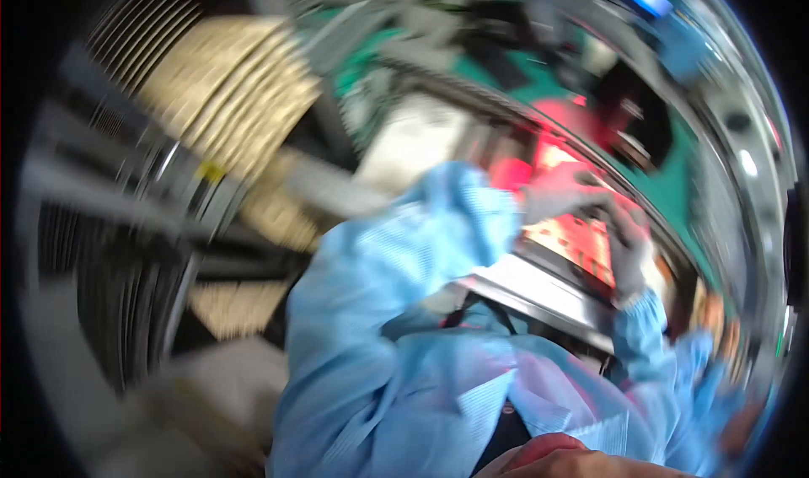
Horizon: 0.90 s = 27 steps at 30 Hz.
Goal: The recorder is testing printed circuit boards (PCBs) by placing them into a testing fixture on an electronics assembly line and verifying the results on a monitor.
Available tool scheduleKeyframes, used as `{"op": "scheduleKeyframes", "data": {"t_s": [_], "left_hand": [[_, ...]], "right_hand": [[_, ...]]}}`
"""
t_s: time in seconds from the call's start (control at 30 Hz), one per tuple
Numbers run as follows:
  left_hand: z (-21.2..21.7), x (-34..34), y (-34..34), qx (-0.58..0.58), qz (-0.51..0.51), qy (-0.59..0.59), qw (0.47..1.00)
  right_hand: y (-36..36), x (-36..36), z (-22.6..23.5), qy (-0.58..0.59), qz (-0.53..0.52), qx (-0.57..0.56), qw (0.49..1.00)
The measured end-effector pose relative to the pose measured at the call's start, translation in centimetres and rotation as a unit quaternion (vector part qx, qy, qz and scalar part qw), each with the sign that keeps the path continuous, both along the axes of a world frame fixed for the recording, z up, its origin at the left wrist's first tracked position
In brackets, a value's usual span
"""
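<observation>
Both of my hands wear pale gloves and come out of light blue sleeves. My left hand (560, 193) reaches over a flat panel under red light (563, 246), its fingers pointing toward the right hand. My right hand (625, 238) is at the panel's right edge, with its fingers bent inward. The fingertips of the two hands come close together above the panel. Motion blur smears the fingers, and whether anything small is between them cannot be made out. A silvery metal edge (552, 301) runs along the near side of the panel.
Stacked beige ridged trays (232, 90) stand at the far left. A white flat piece (413, 136) lies left of the panel. Beyond it are a green mat (678, 200) and a dark rounded device (632, 115). Another person's blue sleeve (695, 364) shows at the right.
</observation>
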<state>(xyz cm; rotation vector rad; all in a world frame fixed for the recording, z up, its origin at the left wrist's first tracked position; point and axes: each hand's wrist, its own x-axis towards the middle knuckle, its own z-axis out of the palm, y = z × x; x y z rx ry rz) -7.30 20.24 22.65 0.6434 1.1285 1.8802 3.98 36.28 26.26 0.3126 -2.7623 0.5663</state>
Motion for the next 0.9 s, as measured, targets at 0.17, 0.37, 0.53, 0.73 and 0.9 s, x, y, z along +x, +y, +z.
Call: {"op": "scheduleKeyframes", "data": {"t_s": [0.17,0.37,0.53,0.73,0.9], "left_hand": [[-0.5,0.7,0.5,-0.007,-0.051,-0.012,0.999],[0.6,1.7,0.8,-0.085,-0.047,0.051,0.994],[-0.6,1.9,0.7,-0.038,-0.067,-0.074,0.994],[-0.4,1.6,0.8,0.007,0.008,-0.001,1.000],[-1.1,2.1,1.1,0.040,0.033,-0.018,0.998]], "right_hand": [[-1.1,3.5,-0.2,0.005,0.024,-0.143,0.989],[-1.7,5.0,-0.5,-0.058,-0.066,-0.430,0.899],[-0.7,3.5,-1.3,-0.040,-0.092,-0.274,0.956],[-1.3,2.4,-1.7,-0.026,-0.154,-0.361,0.920],[-0.6,2.3,-0.7,0.019,-0.093,-0.146,0.985]]}}
